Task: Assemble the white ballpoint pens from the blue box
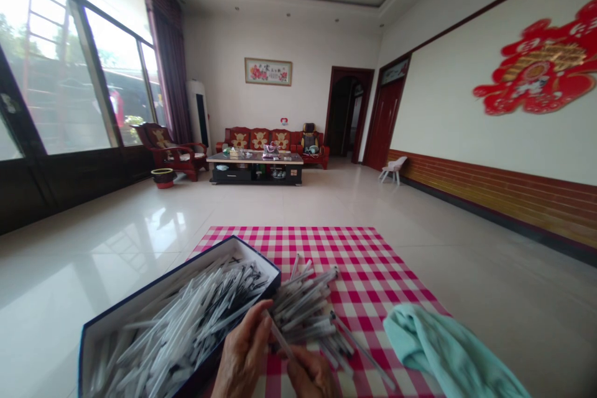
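Between my two hands is a slim, clear plastic pen (pixel 280 337), held at a slant. My left hand (pixel 245 348) pinches its upper end with thumb and forefinger. Around its lower end close the fingers of my right hand (pixel 310 374), partly cut off by the bottom edge. Just beyond the hands, a loose pile of similar pens (pixel 305 301), some with dark ends, lies on the pink-and-white checked cloth (pixel 364 255). To the left stands an open dark-blue box (pixel 161 289) with white inner walls, heaped with translucent pen parts (pixel 186 323), some dark inside.
A mint-green cloth (pixel 433 342) lies bunched at the right side of the checked surface. Farther off, a low black coffee table (pixel 256 168) stands before a red wooden sofa (pixel 270 138). A small chair (pixel 394 168) is by the right wall.
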`<state>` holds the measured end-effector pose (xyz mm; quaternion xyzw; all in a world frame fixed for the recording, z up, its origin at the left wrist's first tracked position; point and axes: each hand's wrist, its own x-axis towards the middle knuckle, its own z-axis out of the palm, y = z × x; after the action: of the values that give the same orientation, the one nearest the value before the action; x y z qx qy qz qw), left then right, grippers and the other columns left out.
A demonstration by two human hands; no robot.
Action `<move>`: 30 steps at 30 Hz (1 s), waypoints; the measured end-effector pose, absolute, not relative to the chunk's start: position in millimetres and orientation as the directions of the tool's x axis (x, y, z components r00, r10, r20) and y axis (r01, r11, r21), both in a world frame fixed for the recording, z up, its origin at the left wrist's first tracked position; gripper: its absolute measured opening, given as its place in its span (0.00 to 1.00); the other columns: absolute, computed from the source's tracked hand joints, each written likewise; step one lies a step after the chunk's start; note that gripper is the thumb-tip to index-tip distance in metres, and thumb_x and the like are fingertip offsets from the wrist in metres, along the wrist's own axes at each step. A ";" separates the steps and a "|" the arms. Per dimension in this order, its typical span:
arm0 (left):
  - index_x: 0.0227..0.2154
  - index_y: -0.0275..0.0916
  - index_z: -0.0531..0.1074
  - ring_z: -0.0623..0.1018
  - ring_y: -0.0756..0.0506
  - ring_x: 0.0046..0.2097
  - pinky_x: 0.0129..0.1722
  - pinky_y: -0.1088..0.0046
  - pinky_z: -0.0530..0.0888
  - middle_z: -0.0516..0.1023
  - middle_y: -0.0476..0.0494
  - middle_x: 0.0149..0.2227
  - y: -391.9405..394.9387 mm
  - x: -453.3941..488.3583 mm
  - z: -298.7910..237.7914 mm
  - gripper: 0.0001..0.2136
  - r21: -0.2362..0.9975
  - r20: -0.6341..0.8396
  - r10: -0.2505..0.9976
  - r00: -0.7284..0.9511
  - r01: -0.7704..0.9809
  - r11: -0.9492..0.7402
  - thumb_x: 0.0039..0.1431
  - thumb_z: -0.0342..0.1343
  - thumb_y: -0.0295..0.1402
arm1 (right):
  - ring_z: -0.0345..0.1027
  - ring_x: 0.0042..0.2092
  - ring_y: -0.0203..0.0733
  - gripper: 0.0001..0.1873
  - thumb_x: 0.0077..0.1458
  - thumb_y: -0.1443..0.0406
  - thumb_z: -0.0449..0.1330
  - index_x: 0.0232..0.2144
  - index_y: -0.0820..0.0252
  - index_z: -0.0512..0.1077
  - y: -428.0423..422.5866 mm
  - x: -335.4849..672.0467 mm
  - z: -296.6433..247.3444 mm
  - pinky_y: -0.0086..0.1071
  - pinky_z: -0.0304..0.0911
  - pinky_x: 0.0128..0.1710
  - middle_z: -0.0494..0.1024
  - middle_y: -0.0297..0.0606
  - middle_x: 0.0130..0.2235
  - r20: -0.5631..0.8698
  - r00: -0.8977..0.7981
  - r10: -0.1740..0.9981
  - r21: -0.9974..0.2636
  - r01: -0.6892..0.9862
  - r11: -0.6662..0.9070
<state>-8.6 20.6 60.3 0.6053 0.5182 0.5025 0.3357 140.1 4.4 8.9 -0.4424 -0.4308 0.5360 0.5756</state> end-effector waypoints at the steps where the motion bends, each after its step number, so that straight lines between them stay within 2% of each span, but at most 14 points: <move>1: 0.44 0.36 0.72 0.75 0.47 0.28 0.30 0.75 0.72 0.75 0.48 0.24 21.6 -9.3 57.3 0.22 0.937 0.252 0.967 -0.047 0.260 -0.232 0.56 0.51 0.48 | 0.55 0.16 0.36 0.21 0.36 0.48 0.67 0.28 0.57 0.80 6.4 143.8 8.8 0.29 0.54 0.18 0.64 0.29 0.11 -0.025 0.050 0.998 -0.953 -0.303 -0.009; 3: 0.40 0.36 0.73 0.74 0.47 0.28 0.29 0.75 0.71 0.75 0.49 0.23 23.6 -9.2 50.1 0.20 0.965 0.214 0.976 -0.052 0.167 -0.203 0.54 0.53 0.49 | 0.55 0.15 0.34 0.22 0.38 0.49 0.67 0.34 0.57 0.78 11.3 152.4 8.0 0.27 0.53 0.16 0.65 0.28 0.12 -0.088 0.051 0.995 -0.879 -0.473 -0.054; 5: 0.34 0.36 0.73 0.73 0.49 0.26 0.26 0.76 0.69 0.74 0.49 0.22 24.9 -6.6 41.7 0.19 0.990 0.139 0.990 -0.036 0.046 -0.137 0.52 0.55 0.49 | 0.61 0.18 0.35 0.22 0.39 0.50 0.67 0.35 0.56 0.77 15.8 159.9 6.6 0.26 0.57 0.18 0.71 0.30 0.17 -0.106 0.083 0.991 -0.760 -0.650 -0.027; 7: 0.29 0.36 0.72 0.71 0.51 0.23 0.23 0.78 0.67 0.73 0.50 0.21 25.3 -1.8 32.9 0.19 0.998 0.041 0.999 0.012 -0.048 -0.040 0.51 0.56 0.50 | 0.66 0.22 0.36 0.20 0.40 0.52 0.68 0.35 0.56 0.76 17.9 163.4 5.1 0.27 0.61 0.22 0.74 0.32 0.20 -0.108 0.098 0.989 -0.698 -0.716 -0.005; 9: 0.26 0.36 0.70 0.69 0.52 0.21 0.21 0.79 0.64 0.72 0.50 0.19 24.4 4.7 24.6 0.20 0.995 -0.040 0.996 0.079 -0.085 0.047 0.50 0.56 0.51 | 0.66 0.23 0.36 0.19 0.41 0.53 0.68 0.34 0.57 0.76 17.4 162.4 4.7 0.28 0.61 0.23 0.74 0.33 0.20 -0.094 0.055 0.994 -0.751 -0.659 -0.034; 11: 0.25 0.35 0.69 0.67 0.53 0.19 0.19 0.79 0.62 0.70 0.51 0.18 22.1 11.6 18.7 0.21 0.995 -0.063 0.988 0.141 -0.071 0.074 0.50 0.56 0.52 | 0.65 0.22 0.38 0.20 0.42 0.51 0.67 0.32 0.59 0.77 15.5 159.3 6.7 0.30 0.60 0.23 0.73 0.33 0.18 -0.067 0.017 0.998 -0.850 -0.524 -0.048; 13: 0.25 0.36 0.70 0.66 0.53 0.18 0.18 0.79 0.61 0.70 0.51 0.18 18.2 17.4 17.2 0.21 1.000 -0.017 0.982 0.187 -0.002 0.018 0.52 0.54 0.52 | 0.64 0.22 0.39 0.20 0.42 0.48 0.65 0.28 0.59 0.77 13.8 156.6 11.1 0.31 0.61 0.24 0.72 0.33 0.18 -0.035 0.041 0.999 -0.921 -0.390 -0.016; 15: 0.27 0.36 0.71 0.68 0.53 0.20 0.20 0.79 0.63 0.72 0.50 0.20 13.3 21.0 20.6 0.18 0.980 0.080 0.974 0.210 0.164 -0.116 0.55 0.52 0.49 | 0.63 0.23 0.39 0.21 0.42 0.46 0.64 0.24 0.58 0.76 13.0 155.8 16.1 0.31 0.61 0.25 0.72 0.33 0.19 -0.015 0.099 0.995 -0.950 -0.313 0.017; 17: 0.27 0.37 0.72 0.72 0.52 0.24 0.25 0.79 0.66 0.74 0.48 0.23 9.1 22.1 25.8 0.14 0.884 0.204 0.955 0.214 0.378 -0.274 0.59 0.51 0.43 | 0.61 0.23 0.38 0.21 0.42 0.46 0.64 0.21 0.57 0.75 13.1 156.3 19.7 0.30 0.59 0.24 0.70 0.32 0.19 -0.023 0.115 0.993 -0.958 -0.288 0.011; 19: 0.24 0.38 0.72 0.74 0.51 0.26 0.27 0.80 0.68 0.75 0.47 0.24 7.0 21.5 28.7 0.13 0.730 0.339 0.913 0.228 0.549 -0.408 0.61 0.50 0.38 | 0.60 0.23 0.38 0.21 0.42 0.46 0.64 0.20 0.57 0.73 13.3 157.4 21.0 0.30 0.59 0.23 0.68 0.31 0.19 -0.027 0.110 0.994 -0.961 -0.276 0.005; 22: 0.24 0.40 0.70 0.75 0.50 0.25 0.24 0.81 0.69 0.74 0.47 0.23 8.8 20.2 23.4 0.13 0.468 0.523 0.806 0.279 0.696 -0.544 0.62 0.48 0.35 | 0.64 0.27 0.41 0.20 0.41 0.47 0.64 0.22 0.57 0.75 13.8 158.6 19.8 0.31 0.62 0.28 0.72 0.33 0.23 -0.010 0.146 0.989 -0.973 -0.228 0.024; 25: 0.34 0.40 0.71 0.76 0.50 0.25 0.23 0.81 0.70 0.74 0.46 0.25 12.3 21.0 12.6 0.13 0.246 0.692 0.664 0.285 0.771 -0.587 0.65 0.42 0.35 | 0.64 0.28 0.42 0.22 0.39 0.46 0.65 0.25 0.58 0.76 14.4 158.9 17.5 0.32 0.63 0.29 0.73 0.34 0.24 -0.021 0.192 0.981 -0.979 -0.204 0.019; 27: 0.40 0.40 0.70 0.77 0.50 0.26 0.23 0.81 0.71 0.75 0.47 0.26 12.7 23.5 7.6 0.14 0.168 0.744 0.605 0.283 0.798 -0.579 0.66 0.38 0.35 | 0.62 0.25 0.40 0.23 0.38 0.44 0.64 0.23 0.59 0.74 14.7 158.6 16.4 0.31 0.61 0.24 0.70 0.32 0.21 -0.033 0.200 0.979 -0.979 -0.206 0.009; 30: 0.36 0.41 0.70 0.76 0.50 0.26 0.23 0.81 0.70 0.74 0.48 0.24 10.1 30.6 4.4 0.14 0.105 0.739 0.599 0.308 0.825 -0.555 0.66 0.38 0.32 | 0.57 0.21 0.37 0.26 0.40 0.41 0.60 0.19 0.59 0.71 14.5 157.6 15.9 0.30 0.57 0.21 0.63 0.29 0.16 -0.034 0.223 0.974 -0.984 -0.177 0.006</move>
<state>30.6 10.1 4.4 0.7950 0.4477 0.3813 -0.1486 157.6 14.5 15.9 -0.5106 -0.3904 0.4861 0.5921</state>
